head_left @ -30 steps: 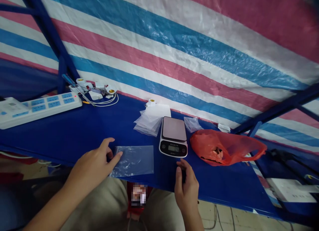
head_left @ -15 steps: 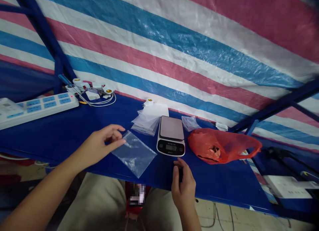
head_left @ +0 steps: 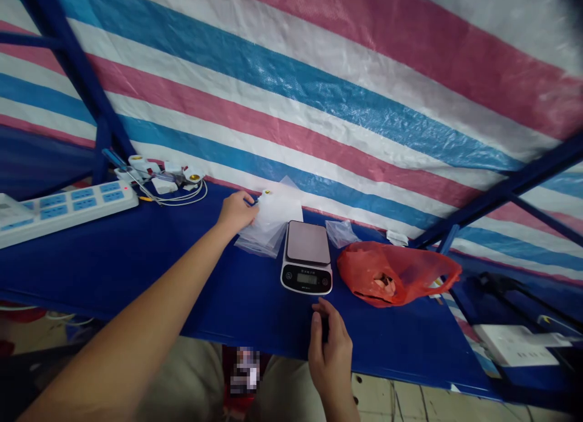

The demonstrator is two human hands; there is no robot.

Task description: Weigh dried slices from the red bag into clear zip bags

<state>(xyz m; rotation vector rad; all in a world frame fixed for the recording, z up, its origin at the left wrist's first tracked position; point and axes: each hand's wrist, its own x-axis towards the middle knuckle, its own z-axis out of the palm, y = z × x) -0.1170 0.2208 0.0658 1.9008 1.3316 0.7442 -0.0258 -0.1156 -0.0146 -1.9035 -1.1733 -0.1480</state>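
My left hand [head_left: 239, 211] reaches to the back of the table, its fingers closed on the edge of a clear plastic bag [head_left: 286, 184]. This bag lies over the white paper and beside a stack of other clear bags [head_left: 260, 241]. A digital kitchen scale [head_left: 307, 246] stands just right of the stack, with a bare platform; its display is too dim to read. Before the scale rests my right hand [head_left: 331, 346], loosely curled with thumb and fingers apart and nothing held. A red plastic bag [head_left: 364, 270] sits right of the scale, pinkish pieces showing in its opening.
A white power strip [head_left: 86, 206] and a clutter of cables and white sockets [head_left: 170, 182] are at the left. Another clear bag [head_left: 341, 232] lies behind the scale. Striped sheeting [head_left: 296, 106] hangs behind the blue table [head_left: 150, 258]. A white box [head_left: 514, 343] is at far right.
My left hand has moved from the table's front to the back with the clear plastic bag, now over the white paper. My right hand stays by the scale. The view has shifted slightly.
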